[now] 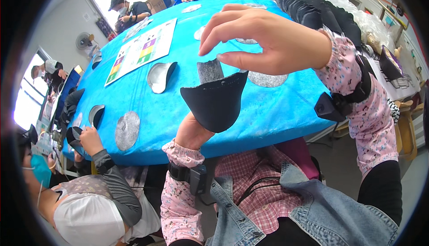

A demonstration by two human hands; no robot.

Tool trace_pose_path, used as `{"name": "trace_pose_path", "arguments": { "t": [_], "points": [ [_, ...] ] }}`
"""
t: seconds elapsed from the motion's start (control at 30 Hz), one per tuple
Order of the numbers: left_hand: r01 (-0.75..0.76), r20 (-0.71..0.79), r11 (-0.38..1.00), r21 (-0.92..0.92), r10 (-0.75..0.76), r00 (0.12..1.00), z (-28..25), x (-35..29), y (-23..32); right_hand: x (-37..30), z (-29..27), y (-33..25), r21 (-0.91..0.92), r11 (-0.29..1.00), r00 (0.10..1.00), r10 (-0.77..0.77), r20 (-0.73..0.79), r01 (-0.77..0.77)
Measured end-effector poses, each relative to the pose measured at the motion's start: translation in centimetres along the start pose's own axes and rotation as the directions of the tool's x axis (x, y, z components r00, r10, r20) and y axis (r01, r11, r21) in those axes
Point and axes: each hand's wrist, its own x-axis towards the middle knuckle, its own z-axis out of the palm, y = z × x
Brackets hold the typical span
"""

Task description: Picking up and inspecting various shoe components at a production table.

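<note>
A black curved pad (214,103), shaped like a shallow cup, is held up over the near edge of the table. My left hand (193,132) grips it from behind and below; its fingers are mostly hidden by the pad. A speckled grey felt piece (210,71) stands up behind the pad's upper edge. Just above that felt hovers my right hand (263,40), with its fingers bent and the thumb apart from the forefinger. Whether the thumb tip touches the felt, I cannot tell.
Blue cloth covers the table (277,107). On it lie a printed sheet (142,51), a grey-lined curved pad (161,77) and grey felt ovals (128,130). Stacked black pads (297,9) stand far right. A masked co-worker (89,192) handles a pad at my left; others sit across.
</note>
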Motion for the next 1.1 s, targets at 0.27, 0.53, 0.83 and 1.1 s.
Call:
{"name": "trace_pose_path", "arguments": {
  "t": [0.27, 0.53, 0.83, 1.1],
  "points": [
    [0.051, 0.069, 0.997, -0.059, -0.047, 0.997, 0.4, -0.2, 0.2, 0.2, -1.1, -1.9, 0.178, 0.984, 0.995, -0.039, 0.097, 0.021],
    [-0.001, 0.085, 0.999, 0.048, -0.003, 0.996, 1.5, 0.2, -1.0, -0.2, -0.5, -1.8, 0.077, 0.994, 0.992, -0.088, 0.09, 0.081],
    [-0.051, 0.018, 0.987, 0.155, 0.048, 0.999, 1.3, -0.1, -0.9, -0.4, -0.2, -2.1, 0.057, 0.996, 0.993, -0.072, 0.093, 0.067],
    [-0.018, 0.115, 0.999, 0.049, 0.012, 0.993, 0.6, 0.3, -0.9, -0.7, -0.1, -1.5, 0.055, 0.996, 0.992, -0.071, 0.101, 0.066]
  ]
}}
